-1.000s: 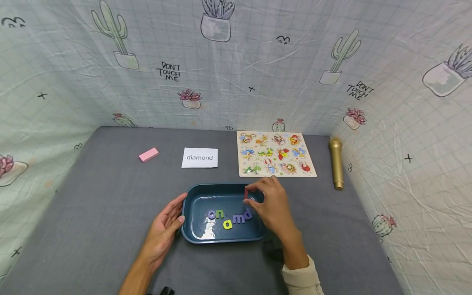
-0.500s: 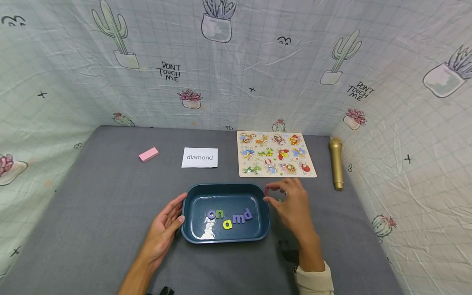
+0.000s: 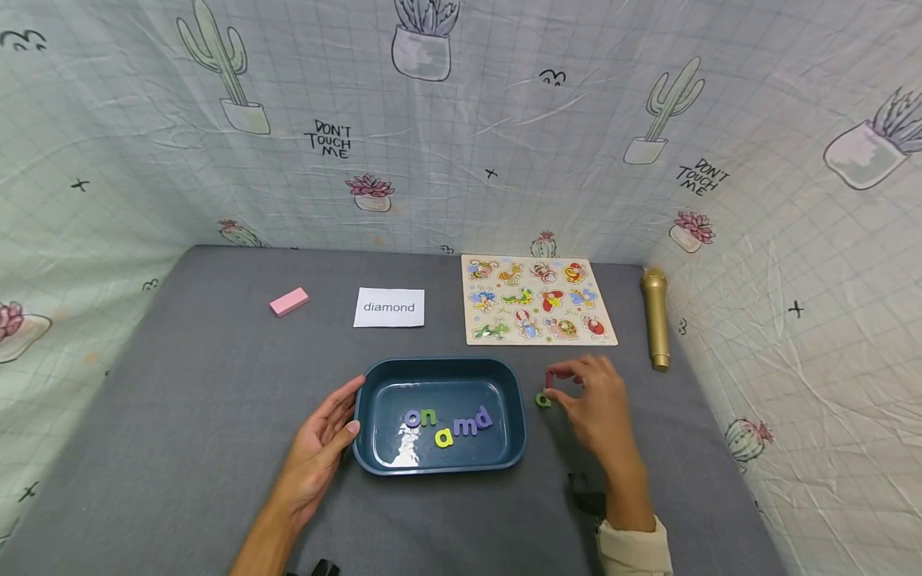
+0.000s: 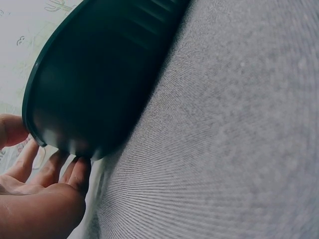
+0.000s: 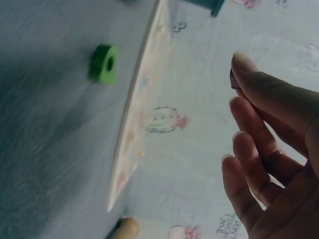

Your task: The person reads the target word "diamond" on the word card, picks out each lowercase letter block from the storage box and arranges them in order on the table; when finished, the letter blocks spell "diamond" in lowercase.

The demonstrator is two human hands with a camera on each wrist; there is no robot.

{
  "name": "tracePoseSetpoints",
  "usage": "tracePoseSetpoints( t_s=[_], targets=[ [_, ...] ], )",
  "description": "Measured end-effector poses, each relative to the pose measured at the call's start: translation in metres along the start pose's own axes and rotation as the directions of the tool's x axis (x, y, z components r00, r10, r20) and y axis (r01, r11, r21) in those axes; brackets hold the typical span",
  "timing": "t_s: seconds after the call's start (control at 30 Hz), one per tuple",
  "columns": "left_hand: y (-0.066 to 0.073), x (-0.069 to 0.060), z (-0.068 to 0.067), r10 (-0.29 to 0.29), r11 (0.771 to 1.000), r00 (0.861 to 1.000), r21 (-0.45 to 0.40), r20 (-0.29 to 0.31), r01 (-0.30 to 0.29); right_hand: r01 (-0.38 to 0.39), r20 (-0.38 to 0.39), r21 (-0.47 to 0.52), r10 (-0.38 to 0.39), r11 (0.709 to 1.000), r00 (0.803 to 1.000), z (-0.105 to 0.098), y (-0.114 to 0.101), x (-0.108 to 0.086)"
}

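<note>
a red piece (image 3: 549, 380) is pinched between thumb and finger of the right hand (image 3: 594, 404), at three o'clock from the blue tray (image 3: 432, 370), near a green letter (image 5: 99, 64). the tray's nine o'clock end is gripped by the left hand (image 3: 322, 448); five letters (image 3: 465, 426) are contained inside.

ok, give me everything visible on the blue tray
The blue tray is an open rounded rectangle, dark teal-blue, with a thin rim and a glossy floor catching a patch of glare. It looks like plastic, though that's not certain. It sits upright on the gray cloth, long side across. Inside lie a purple o, green n, yellow a, purple m and purple d. The left hand touches its left end.
</note>
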State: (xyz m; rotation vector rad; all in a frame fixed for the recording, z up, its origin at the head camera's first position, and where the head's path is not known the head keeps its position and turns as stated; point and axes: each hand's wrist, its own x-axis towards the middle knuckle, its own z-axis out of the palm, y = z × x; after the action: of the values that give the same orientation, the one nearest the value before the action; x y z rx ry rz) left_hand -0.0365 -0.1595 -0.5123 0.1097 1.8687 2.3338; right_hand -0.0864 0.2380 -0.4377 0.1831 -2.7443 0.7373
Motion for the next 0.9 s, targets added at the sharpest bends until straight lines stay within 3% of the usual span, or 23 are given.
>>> tracePoseSetpoints(
  t_s=[0.6, 0.9],
  targets=[
    [-0.001, -0.001, -0.001, -0.013, 1.000, 1.000, 0.012, -0.012, 0.013, -0.071, 0.113, -0.067, 0.078, 0.995, 0.991, 0.009, 0.036, 0.001],
    [-0.002, 0.000, 0.000, -0.004, 1.000, 1.000, 0.011, -0.015, 0.004, -0.129, 0.256, -0.092, 0.149, 0.987, 0.955, 0.011, 0.043, 0.005]
  ],
)
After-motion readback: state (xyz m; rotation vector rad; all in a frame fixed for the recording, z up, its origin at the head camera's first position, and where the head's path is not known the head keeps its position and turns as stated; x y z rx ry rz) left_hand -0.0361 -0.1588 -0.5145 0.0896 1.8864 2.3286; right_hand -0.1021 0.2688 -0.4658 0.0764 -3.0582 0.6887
